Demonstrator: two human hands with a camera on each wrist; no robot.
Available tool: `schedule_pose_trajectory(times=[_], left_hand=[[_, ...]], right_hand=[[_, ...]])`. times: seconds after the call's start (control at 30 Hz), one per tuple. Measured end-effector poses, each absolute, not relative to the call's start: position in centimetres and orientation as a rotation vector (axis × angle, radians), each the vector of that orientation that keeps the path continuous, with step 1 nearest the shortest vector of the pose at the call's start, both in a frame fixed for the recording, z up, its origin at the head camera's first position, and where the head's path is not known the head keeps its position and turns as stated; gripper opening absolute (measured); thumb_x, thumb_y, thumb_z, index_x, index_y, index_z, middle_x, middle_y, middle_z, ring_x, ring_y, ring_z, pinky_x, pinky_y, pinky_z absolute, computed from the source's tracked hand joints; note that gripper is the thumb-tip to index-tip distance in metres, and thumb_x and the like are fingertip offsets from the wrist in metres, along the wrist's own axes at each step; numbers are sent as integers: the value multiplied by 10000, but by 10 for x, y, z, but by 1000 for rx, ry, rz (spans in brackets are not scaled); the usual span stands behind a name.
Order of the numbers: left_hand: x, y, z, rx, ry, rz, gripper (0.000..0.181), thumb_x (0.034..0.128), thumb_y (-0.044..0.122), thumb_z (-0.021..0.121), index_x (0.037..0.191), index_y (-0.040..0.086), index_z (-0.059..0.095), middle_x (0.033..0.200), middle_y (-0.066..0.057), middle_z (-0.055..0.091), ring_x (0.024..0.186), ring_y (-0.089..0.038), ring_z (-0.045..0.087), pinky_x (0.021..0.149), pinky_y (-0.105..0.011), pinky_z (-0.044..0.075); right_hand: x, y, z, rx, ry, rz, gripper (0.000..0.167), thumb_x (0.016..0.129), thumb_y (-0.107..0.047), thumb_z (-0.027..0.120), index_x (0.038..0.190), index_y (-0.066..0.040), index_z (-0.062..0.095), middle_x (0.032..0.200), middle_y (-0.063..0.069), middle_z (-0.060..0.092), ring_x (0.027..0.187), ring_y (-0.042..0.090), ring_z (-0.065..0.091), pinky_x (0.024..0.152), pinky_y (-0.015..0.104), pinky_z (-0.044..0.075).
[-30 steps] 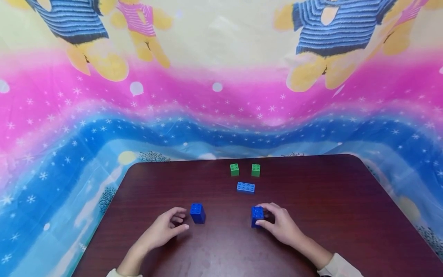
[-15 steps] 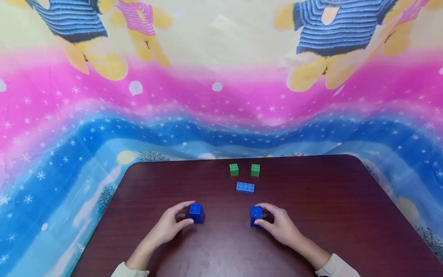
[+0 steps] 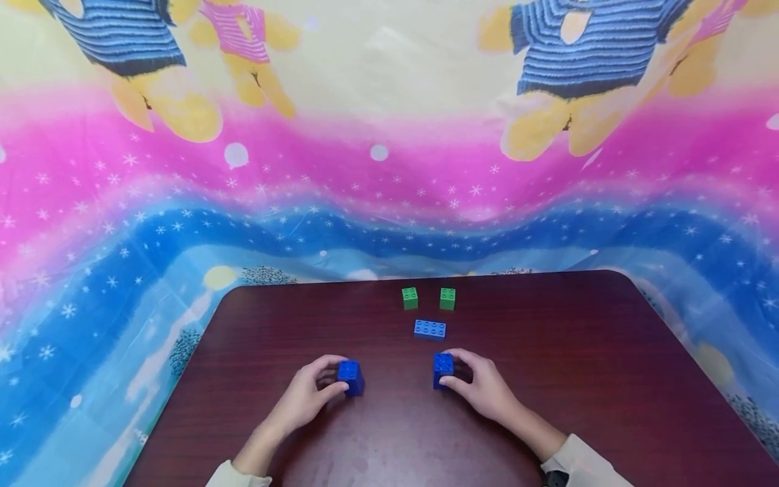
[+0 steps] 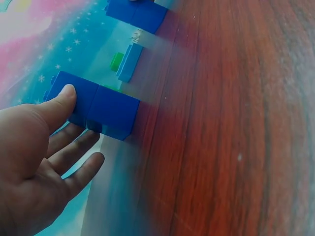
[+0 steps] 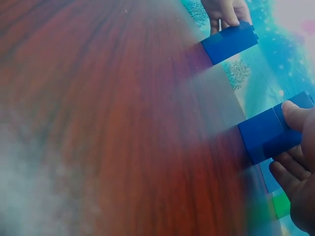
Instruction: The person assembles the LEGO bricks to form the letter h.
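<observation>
Two dark blue stacks, each of two toy building bricks, stand upright and apart on the table. My left hand (image 3: 307, 394) pinches the left blue brick stack (image 3: 351, 379) between thumb and fingers. In the left wrist view, the thumb presses the upper brick of that left stack (image 4: 110, 105), and a seam shows between its two bricks. My right hand (image 3: 487, 389) holds the right blue brick stack (image 3: 442, 372) the same way. In the right wrist view, the right stack (image 5: 263, 135) is gripped at its upper brick, its lower end at the tabletop.
Beyond the hands lies a flat light blue brick (image 3: 429, 329) with several studs. Behind it stand two green bricks, a left one (image 3: 410, 298) and a right one (image 3: 447, 298), side by side and apart. The dark reddish table (image 3: 548, 325) meets a patterned cloth (image 3: 377, 182) at its back edge.
My left hand has reached the left blue stack, taken hold of it and shifted it slightly right. My right hand has moved its stack a little left and away from me.
</observation>
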State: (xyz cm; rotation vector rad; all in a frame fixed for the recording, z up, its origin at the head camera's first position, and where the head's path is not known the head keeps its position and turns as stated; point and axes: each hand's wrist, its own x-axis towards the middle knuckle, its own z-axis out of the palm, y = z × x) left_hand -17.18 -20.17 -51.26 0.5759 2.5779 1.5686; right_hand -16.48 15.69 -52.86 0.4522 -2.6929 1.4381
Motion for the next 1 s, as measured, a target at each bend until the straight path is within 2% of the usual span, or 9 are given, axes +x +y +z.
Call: schedule_pose_trajectory(times=[0.57, 1.0], left_hand=[[-182, -166, -513, 659, 2605, 1482, 349, 912, 89, 764, 1231, 38, 632, 1122, -138, 707, 1006, -282, 711, 878, -385, 586], [-186, -149, -512, 630, 2630, 1397, 357, 941, 169, 749, 1263, 73, 628, 1178, -114, 686, 1033, -259, 706, 879, -396, 586]], right_hand=[[-168, 153, -528, 442, -2668, 1492, 437, 860, -151, 826, 1260, -85, 662, 1149, 48, 710, 1035, 202, 700, 915, 412, 572], [-169, 150, -529, 452, -2645, 1523, 441, 859, -122, 825, 1262, -62, 657, 1154, 70, 710, 1051, 224, 705, 918, 414, 571]])
